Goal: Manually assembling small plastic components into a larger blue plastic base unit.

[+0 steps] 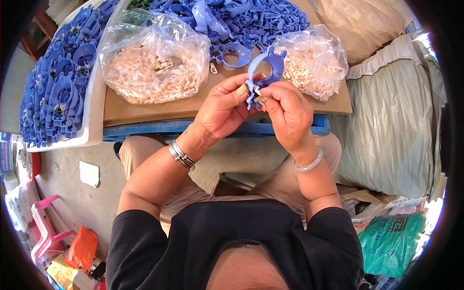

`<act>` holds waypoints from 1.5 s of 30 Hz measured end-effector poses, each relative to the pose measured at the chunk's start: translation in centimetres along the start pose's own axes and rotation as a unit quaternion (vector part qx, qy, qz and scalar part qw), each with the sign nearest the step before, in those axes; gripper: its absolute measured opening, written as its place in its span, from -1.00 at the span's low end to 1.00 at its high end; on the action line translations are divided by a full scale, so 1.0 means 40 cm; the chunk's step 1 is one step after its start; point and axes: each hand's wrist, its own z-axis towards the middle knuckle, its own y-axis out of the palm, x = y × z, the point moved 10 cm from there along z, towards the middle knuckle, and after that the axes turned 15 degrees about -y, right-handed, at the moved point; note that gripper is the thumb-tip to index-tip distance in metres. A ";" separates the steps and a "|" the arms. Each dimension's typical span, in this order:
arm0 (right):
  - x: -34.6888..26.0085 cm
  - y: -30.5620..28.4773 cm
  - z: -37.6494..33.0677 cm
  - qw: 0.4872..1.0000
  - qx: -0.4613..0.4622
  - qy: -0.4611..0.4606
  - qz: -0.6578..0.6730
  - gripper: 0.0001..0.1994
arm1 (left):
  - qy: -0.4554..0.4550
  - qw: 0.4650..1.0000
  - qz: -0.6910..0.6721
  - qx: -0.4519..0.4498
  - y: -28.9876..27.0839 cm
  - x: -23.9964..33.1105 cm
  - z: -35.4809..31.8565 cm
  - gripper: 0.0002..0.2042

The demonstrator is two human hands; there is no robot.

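My left hand (pixel 223 107) pinches a blue plastic part (pixel 277 64) at its narrow lower end. The part has a large open ring with small ear-like bumps, and its ring points away from me. Close against that same lower end, my right hand (pixel 289 110) has thumb and forefinger pressed together. Something small and pale shows at those fingertips, too small to name. Just beyond my hands, another blue ringed part (pixel 236 55) lies on the cardboard (pixel 145 114), with one loose cream-coloured piece (pixel 213 68) beside it.
Clear bags of small cream-coloured pieces lie left (pixel 153 72) and right (pixel 314 67). A heap of blue pieces (pixel 261 21) is at the back. A white box (pixel 96 113) full of blue parts stands left. Large sacks (pixel 386 125) crowd the right; a pink stool (pixel 44 232) is lower left.
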 end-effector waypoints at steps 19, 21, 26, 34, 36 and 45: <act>0.058 0.027 -0.052 0.950 0.072 0.255 0.168 -0.89 | 0.053 0.998 0.036 0.014 0.011 0.027 -0.010 -0.63; 0.060 0.033 -0.053 0.947 0.070 0.250 0.189 -0.88 | 0.048 0.998 0.042 0.018 0.004 0.024 -0.008 -0.63; 0.050 0.040 -0.048 0.941 0.087 0.234 0.227 -0.85 | 0.033 0.999 -0.012 0.003 -0.005 0.016 -0.004 -0.63; -0.033 -0.007 0.004 0.999 0.041 0.025 -0.026 -0.77 | 0.011 0.998 -0.048 -0.027 0.001 0.007 0.000 -0.63; -0.032 -0.008 0.006 0.999 0.044 0.024 -0.021 -0.77 | 0.012 0.999 -0.047 -0.016 0.000 0.005 0.001 -0.63; -0.051 -0.018 0.016 0.995 0.019 -0.042 -0.091 -0.84 | -0.010 0.999 -0.047 0.010 -0.013 -0.010 -0.001 -0.68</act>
